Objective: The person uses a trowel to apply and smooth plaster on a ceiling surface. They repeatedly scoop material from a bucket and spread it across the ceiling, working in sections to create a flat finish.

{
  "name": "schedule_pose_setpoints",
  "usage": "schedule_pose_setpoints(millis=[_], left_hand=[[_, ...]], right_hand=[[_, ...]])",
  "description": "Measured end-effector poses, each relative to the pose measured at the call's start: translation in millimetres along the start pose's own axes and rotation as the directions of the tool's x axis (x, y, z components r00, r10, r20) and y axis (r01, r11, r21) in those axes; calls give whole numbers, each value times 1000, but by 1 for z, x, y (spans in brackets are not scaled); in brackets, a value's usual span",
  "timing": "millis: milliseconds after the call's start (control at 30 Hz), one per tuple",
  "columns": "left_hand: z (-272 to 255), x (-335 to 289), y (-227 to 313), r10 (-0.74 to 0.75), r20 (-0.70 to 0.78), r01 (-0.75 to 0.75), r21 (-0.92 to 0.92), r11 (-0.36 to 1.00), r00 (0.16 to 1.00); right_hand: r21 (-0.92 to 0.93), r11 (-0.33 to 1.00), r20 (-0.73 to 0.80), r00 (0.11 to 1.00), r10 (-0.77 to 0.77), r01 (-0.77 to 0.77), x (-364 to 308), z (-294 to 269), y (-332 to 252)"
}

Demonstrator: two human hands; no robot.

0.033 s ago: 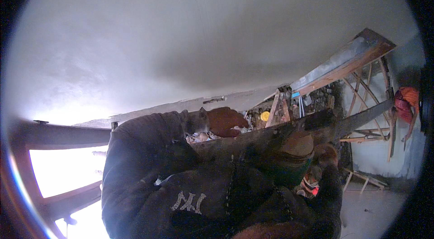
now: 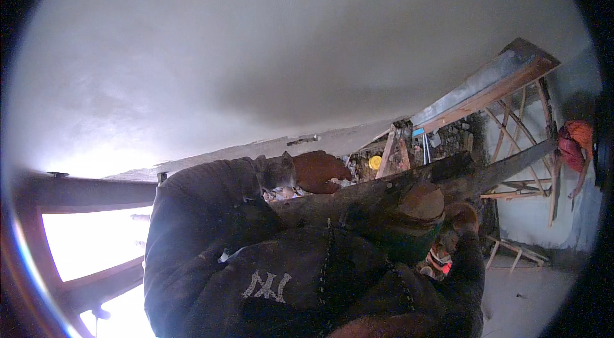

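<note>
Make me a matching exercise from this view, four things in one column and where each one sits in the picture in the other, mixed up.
Things:
1. round yellow object
2. orange cloth
3. bright window opening
4. long dark plank

Places:
A. far right, hanging by the pale wall
B. lower left, behind a dark curved frame
C. centre, among rubble beside a wooden ladder
D. running from centre up to the right, over the person's dark jacket

Pairs: 1-C, 2-A, 3-B, 4-D
</note>
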State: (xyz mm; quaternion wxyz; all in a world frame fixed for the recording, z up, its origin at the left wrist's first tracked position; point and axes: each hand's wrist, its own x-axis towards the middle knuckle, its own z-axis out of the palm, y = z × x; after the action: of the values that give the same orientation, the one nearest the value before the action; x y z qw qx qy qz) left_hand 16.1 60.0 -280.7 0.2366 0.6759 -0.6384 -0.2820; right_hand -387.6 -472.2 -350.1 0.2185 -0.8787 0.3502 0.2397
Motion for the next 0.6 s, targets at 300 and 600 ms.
schedule_pose_setpoints(millis=[300, 600], left_hand=[[0, 8, 7, 32, 68, -29, -53, 998, 997], [10, 5, -5, 127, 0, -127, -25, 992, 992]], right_hand=[[34, 999, -79, 997, -7, 10, -12, -6, 13], [123, 989, -184, 981, -58, 82, -32, -21, 39]])
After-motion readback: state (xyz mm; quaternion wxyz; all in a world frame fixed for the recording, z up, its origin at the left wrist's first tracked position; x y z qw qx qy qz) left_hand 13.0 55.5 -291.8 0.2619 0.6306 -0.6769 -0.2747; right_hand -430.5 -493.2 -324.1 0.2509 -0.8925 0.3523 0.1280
